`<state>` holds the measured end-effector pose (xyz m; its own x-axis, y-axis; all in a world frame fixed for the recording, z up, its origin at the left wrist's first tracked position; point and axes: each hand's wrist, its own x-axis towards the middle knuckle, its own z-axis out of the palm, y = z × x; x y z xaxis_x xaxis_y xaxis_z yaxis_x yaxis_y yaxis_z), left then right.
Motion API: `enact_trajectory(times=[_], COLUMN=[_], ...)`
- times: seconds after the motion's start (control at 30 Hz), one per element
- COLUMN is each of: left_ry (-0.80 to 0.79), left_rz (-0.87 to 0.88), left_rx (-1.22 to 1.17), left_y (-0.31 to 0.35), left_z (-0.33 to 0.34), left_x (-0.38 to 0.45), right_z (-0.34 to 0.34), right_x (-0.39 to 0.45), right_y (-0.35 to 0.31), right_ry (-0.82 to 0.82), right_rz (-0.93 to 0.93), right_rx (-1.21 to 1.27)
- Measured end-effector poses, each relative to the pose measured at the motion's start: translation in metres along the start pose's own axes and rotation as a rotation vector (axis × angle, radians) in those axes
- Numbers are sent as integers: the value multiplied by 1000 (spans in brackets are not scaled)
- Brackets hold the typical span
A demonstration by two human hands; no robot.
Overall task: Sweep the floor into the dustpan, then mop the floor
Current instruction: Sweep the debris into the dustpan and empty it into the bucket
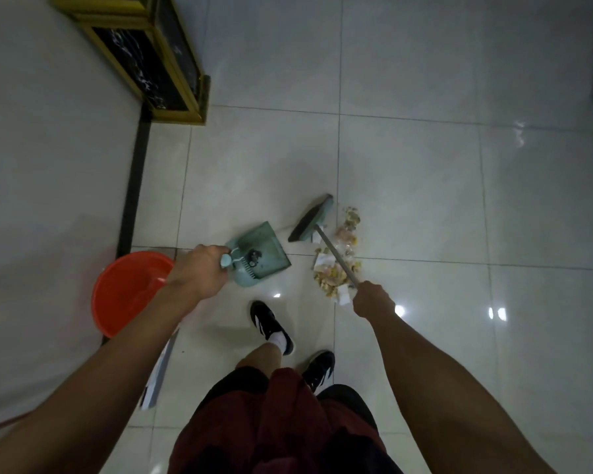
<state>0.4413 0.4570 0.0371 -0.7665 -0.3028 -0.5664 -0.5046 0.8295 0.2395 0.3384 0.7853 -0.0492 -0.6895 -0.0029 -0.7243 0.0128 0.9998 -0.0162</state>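
From the head camera, looking down at a glossy pale tiled floor (425,172), the left hand (199,270) sits at about nine o'clock from the frame's centre, its fingers curled round the pale green top of the dustpan handle (226,261). The teal dustpan (264,249) stands just past that hand, its open mouth facing toward two o'clock, with a small dark bit lying inside near the back wall. The right hand (372,299) is at about four o'clock from the centre, closed in a fist round the grey broom handle (336,256), which slants up toward eleven o'clock to the broom head (310,218). The broom's dark bristles rest on the floor just beside the dustpan's mouth, at its two o'clock side. A heap of debris (339,265), yellowish crumbs, pink scraps and white paper bits, lies under and to the right of the broom handle, apart from the dustpan. At eight o'clock, partly behind the left forearm, stands an orange bucket (124,292). A gold-framed black cabinet (151,59) fills the eleven o'clock corner. Black shoes (271,325) with white stripes show at six o'clock.
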Motion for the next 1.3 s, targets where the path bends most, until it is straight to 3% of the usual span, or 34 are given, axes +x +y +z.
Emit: enact_trajectory(times=[0.3, 0.53, 0.73, 1.07, 1.3], left_ry=[8, 8, -37, -84, -117], left_rz=[67, 54, 90, 169, 292], left_rx=[77, 39, 74, 76, 174], left_y=[62, 82, 81, 40, 40], left_z=[41, 43, 29, -18, -26], left_x=[-35, -40, -12, 85, 130], right_z=[24, 29, 7, -43, -44], right_x=[-49, -65, -39, 51, 62], right_y=[101, 124, 98, 1, -36], right_ry=[16, 15, 33, 34, -114], right_rz=[23, 22, 48, 222, 310], right_rx=[47, 132, 301, 539, 595])
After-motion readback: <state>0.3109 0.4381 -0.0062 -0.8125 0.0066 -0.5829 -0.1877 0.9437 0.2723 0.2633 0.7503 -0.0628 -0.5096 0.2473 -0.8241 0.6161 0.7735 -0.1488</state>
